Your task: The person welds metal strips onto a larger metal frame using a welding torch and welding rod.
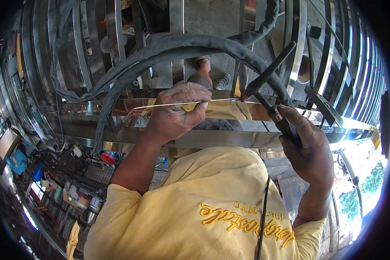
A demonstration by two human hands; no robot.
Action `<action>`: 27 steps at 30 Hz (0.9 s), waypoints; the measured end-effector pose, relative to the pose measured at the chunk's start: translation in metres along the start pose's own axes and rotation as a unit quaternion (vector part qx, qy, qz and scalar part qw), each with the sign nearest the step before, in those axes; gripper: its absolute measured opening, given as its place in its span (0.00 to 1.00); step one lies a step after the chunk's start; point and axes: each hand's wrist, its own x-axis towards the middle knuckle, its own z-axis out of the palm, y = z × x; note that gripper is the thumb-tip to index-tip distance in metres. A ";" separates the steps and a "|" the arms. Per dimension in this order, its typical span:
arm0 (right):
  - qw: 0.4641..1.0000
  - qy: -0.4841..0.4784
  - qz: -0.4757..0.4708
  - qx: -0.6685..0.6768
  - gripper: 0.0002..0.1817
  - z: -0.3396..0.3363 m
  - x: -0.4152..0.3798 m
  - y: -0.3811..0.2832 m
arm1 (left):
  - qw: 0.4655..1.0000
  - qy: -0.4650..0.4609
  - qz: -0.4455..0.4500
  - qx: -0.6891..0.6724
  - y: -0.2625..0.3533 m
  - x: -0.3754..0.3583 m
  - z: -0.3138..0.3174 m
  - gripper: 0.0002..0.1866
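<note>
My left hand (177, 112) pinches a thin metal filler rod (154, 105) between thumb and fingers. The rod runs nearly level across the view, its right end close to the head of a black TIG welding torch (271, 74). Wrapped around the torch's handle are the fingers of my right hand (310, 149). A long back cap slants up and right from the torch head, whose lower end sits right over a polished metal bar (264, 113). Behind both hands curves a thick, dark sleeved cable (190, 42).
Shiny upright metal bars (177, 26) form a large frame across the bench. A short metal piece (323, 104) lies at the right. Lower left, a cluttered area holds a blue container (17, 162) and a red bowl (108, 157). A foot (204, 66) shows beneath the bars.
</note>
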 end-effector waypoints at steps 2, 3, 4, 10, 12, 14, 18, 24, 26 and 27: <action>0.999 -0.006 0.040 0.009 0.33 -0.002 -0.002 0.000 | 1.000 -0.002 0.001 0.000 0.000 0.000 0.000 0.08; 0.998 -0.011 0.064 0.014 0.33 -0.004 -0.003 0.001 | 1.000 -0.004 0.002 0.002 -0.001 0.000 0.000 0.08; 0.994 -0.014 0.101 0.038 0.34 -0.006 -0.005 0.005 | 1.000 -0.005 0.003 0.004 0.000 0.000 0.000 0.08; 0.995 0.028 0.091 -0.001 0.35 0.000 -0.022 0.010 | 1.000 -0.003 0.021 -0.017 -0.002 -0.001 -0.002 0.09; 0.998 0.044 0.049 -0.009 0.34 0.005 -0.021 0.005 | 0.999 -0.005 0.024 -0.019 -0.004 -0.001 -0.001 0.09; 0.999 0.047 0.026 -0.001 0.33 0.010 -0.019 0.001 | 0.999 -0.008 0.027 -0.019 -0.004 -0.001 -0.002 0.09; 0.998 0.053 0.000 0.017 0.33 0.018 -0.014 0.001 | 0.999 -0.013 0.028 -0.020 -0.005 -0.002 -0.003 0.09; 1.000 0.013 0.015 0.020 0.34 0.011 -0.009 -0.006 | 0.999 -0.009 0.031 -0.026 -0.005 -0.001 -0.001 0.09; 1.000 0.013 0.007 0.009 0.34 0.009 -0.007 -0.009 | 0.999 -0.009 0.034 -0.023 -0.005 -0.001 -0.002 0.09; 1.000 0.013 0.003 0.003 0.34 0.008 -0.006 -0.011 | 0.999 -0.009 0.033 -0.023 -0.004 -0.001 -0.002 0.09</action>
